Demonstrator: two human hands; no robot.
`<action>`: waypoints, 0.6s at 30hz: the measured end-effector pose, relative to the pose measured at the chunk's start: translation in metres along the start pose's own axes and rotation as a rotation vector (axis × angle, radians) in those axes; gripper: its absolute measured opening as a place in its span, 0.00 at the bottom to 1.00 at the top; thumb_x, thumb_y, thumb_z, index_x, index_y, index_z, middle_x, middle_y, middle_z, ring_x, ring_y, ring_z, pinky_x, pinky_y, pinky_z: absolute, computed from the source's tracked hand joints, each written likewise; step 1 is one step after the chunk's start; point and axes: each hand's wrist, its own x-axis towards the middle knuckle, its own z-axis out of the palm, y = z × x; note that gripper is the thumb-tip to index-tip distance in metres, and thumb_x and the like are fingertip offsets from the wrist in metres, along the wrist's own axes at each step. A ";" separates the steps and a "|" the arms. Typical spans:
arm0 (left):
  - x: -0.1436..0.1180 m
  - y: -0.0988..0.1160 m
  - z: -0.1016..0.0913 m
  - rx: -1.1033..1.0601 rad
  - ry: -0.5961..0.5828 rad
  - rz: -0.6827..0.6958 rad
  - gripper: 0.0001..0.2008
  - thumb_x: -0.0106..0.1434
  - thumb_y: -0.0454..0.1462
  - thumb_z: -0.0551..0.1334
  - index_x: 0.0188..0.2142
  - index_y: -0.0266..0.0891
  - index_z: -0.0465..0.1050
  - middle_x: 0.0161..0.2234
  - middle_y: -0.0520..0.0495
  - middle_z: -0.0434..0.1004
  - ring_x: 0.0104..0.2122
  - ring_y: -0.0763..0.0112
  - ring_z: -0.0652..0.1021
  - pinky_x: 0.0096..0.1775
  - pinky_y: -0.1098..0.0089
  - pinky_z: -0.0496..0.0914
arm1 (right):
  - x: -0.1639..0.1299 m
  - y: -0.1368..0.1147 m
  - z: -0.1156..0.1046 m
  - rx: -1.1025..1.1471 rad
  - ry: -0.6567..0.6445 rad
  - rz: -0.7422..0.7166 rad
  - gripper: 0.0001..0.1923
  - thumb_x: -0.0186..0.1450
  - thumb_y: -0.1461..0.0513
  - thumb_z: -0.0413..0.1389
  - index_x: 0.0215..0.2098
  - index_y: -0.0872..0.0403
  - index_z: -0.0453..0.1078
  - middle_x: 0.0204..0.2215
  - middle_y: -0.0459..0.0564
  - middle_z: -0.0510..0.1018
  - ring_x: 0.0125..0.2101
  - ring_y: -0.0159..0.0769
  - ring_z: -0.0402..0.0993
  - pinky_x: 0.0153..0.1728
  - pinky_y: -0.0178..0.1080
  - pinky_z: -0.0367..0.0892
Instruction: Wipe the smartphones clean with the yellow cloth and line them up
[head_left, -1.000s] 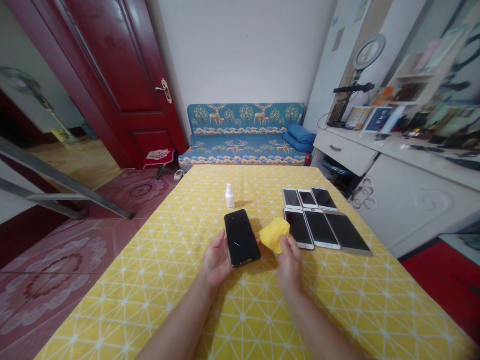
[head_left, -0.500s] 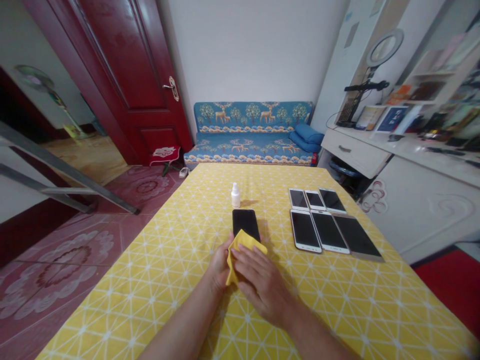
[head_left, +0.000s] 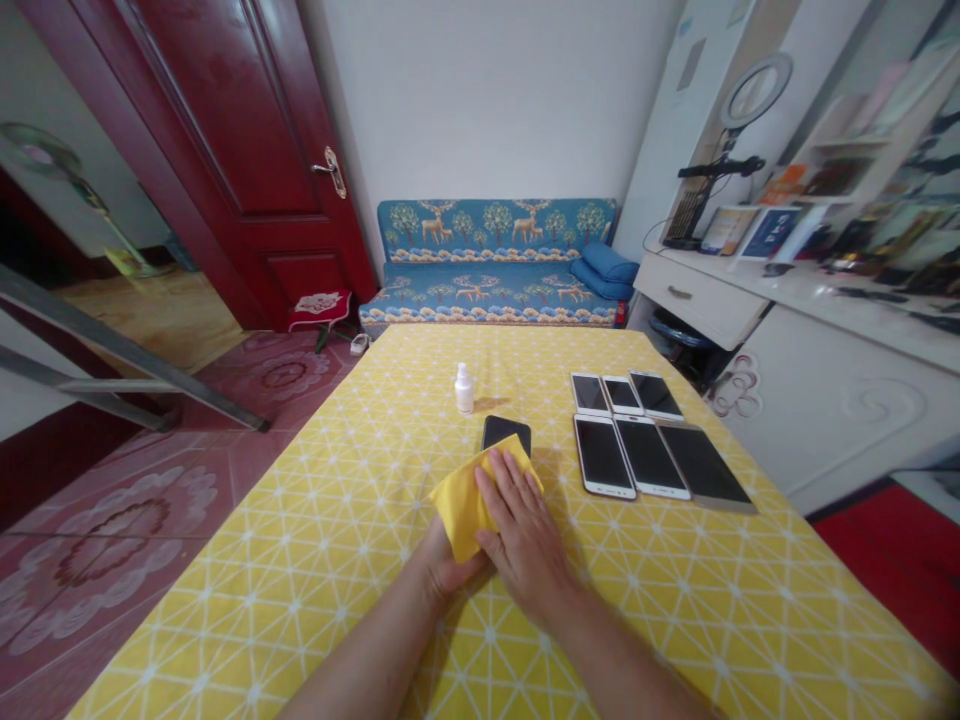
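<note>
A black smartphone (head_left: pixel 504 432) is held over the table, its far end sticking out past a yellow cleaning cloth (head_left: pixel 463 498). My left hand (head_left: pixel 448 562) is wrapped round the phone from below, with most of its fingers hidden under the cloth. On top, my right hand (head_left: pixel 519 528) presses the cloth against the phone, fingers extended and thumb at the cloth's near edge. Just beyond the phone stands a small white bottle (head_left: pixel 464 392).
Several phones lie in two rows at the right, among them a white one (head_left: pixel 651 458) and a larger gold-edged one (head_left: pixel 705 468). A yellow patterned cloth (head_left: pixel 337 560) covers the table. Behind it is a blue sofa (head_left: pixel 495 285); a white cabinet (head_left: pixel 840 370) stands right.
My right hand has slid the cloth up and across the phone, so less of the black screen shows. The cloth is spread wider to the left. The view has shifted slightly.
</note>
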 end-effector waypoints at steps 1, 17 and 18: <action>0.002 -0.002 0.001 -0.043 -0.017 -0.037 0.19 0.61 0.46 0.58 0.48 0.42 0.75 0.48 0.43 0.78 0.56 0.58 0.72 0.58 0.59 0.62 | 0.000 0.002 0.002 -0.009 0.033 0.018 0.35 0.70 0.58 0.47 0.70 0.51 0.37 0.70 0.53 0.42 0.68 0.49 0.35 0.64 0.59 0.46; -0.010 0.000 0.018 0.214 -0.219 -0.164 0.33 0.59 0.38 0.66 0.63 0.50 0.59 0.51 0.45 0.74 0.44 0.65 0.76 0.46 0.67 0.68 | -0.001 0.042 0.000 0.483 0.496 0.382 0.22 0.72 0.57 0.42 0.62 0.52 0.60 0.56 0.57 0.71 0.57 0.44 0.66 0.56 0.51 0.64; -0.010 0.000 0.018 0.238 -0.208 -0.175 0.34 0.59 0.38 0.66 0.63 0.51 0.58 0.50 0.45 0.74 0.42 0.67 0.76 0.44 0.68 0.68 | -0.001 0.043 -0.001 0.510 0.503 0.381 0.21 0.71 0.57 0.43 0.61 0.52 0.61 0.55 0.57 0.72 0.56 0.44 0.67 0.56 0.50 0.64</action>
